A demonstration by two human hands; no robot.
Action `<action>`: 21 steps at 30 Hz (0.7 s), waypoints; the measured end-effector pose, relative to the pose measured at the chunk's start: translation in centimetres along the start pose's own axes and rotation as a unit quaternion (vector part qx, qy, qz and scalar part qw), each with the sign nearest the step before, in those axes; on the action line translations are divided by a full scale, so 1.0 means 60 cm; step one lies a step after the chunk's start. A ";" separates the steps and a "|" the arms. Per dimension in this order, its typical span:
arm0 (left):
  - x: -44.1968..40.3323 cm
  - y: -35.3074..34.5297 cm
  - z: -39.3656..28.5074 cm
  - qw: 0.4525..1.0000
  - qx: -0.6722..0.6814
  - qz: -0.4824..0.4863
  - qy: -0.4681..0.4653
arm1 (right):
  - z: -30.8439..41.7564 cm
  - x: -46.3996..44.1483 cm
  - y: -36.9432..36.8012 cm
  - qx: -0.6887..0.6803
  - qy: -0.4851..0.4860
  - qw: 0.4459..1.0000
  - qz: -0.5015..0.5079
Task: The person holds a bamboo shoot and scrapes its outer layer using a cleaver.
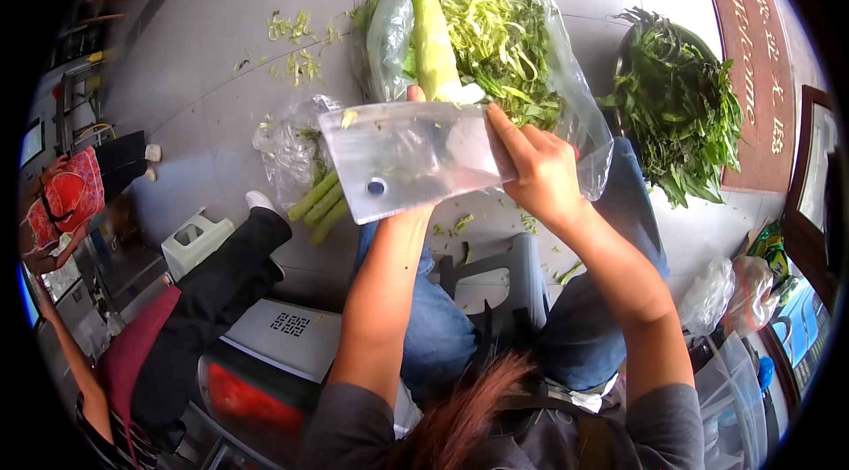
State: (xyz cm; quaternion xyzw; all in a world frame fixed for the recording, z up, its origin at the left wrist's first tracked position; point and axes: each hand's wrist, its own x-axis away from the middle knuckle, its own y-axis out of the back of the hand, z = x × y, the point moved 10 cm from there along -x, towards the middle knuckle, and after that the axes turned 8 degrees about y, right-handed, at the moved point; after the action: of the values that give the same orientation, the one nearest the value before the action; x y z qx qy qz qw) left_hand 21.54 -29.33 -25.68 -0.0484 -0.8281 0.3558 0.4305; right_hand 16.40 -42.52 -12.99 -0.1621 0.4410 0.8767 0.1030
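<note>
My right hand (544, 171) is closed around the handle end of a wide cleaver (416, 152), whose blade lies broadside with a round hole near one corner. A bit of green peel sticks to the metal. Most of my left hand (415, 94) is hidden behind the blade; a fingertip shows at the base of a peeled, pale green celtuce stem (431, 32), which the hand appears to grip. The stem points away over a clear plastic bag (575, 107) filled with leaves and peelings (500, 28). Unpeeled celtuce stems (323, 205) lie at the left.
A basin of leafy greens (681, 99) stands at the right beside a red-brown mat (752, 54). Peel scraps (296, 54) litter the tiled floor. Crumpled plastic (292, 147), a pale stool (196, 236) and another person's leg (225, 280) are at the left. A grey stool (522, 280) stands between my legs.
</note>
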 end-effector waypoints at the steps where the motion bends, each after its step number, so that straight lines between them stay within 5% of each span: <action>1: 0.000 -0.001 0.003 0.995 0.044 0.087 -0.001 | 0.006 0.000 0.002 -0.013 0.008 1.000 -0.004; 2: 0.008 -0.001 0.006 0.981 0.088 0.172 -0.003 | -0.002 -0.001 0.000 0.010 0.005 1.000 -0.003; 3: 0.044 -0.020 -0.019 0.986 -0.124 -0.103 -0.046 | -0.022 0.002 -0.012 0.018 -0.024 0.999 0.023; 9: 0.023 -0.020 0.001 0.998 -0.047 0.003 0.042 | -0.005 0.008 -0.008 0.007 0.003 1.000 0.015; 12: 0.040 -0.034 -0.007 0.988 -0.097 -0.111 -0.040 | -0.025 0.009 -0.014 0.036 -0.021 0.999 0.026; 15: 0.016 -0.042 0.026 0.986 0.009 0.097 0.136 | 0.010 0.010 -0.001 -0.004 0.023 1.000 0.012; 17: 0.017 0.005 0.005 0.997 -0.020 -0.060 -0.046 | -0.008 0.005 -0.009 0.027 0.011 1.000 0.009; 21: 0.029 -0.024 0.007 0.993 -0.097 -0.061 -0.016 | -0.027 0.009 -0.018 0.043 -0.025 0.998 0.033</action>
State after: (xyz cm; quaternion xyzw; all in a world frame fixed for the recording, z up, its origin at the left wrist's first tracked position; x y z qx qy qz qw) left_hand 20.49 -29.97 -23.75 -0.0337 -0.8670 0.2478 0.4310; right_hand 16.55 -43.18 -14.87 -0.1206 0.4803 0.8639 0.0920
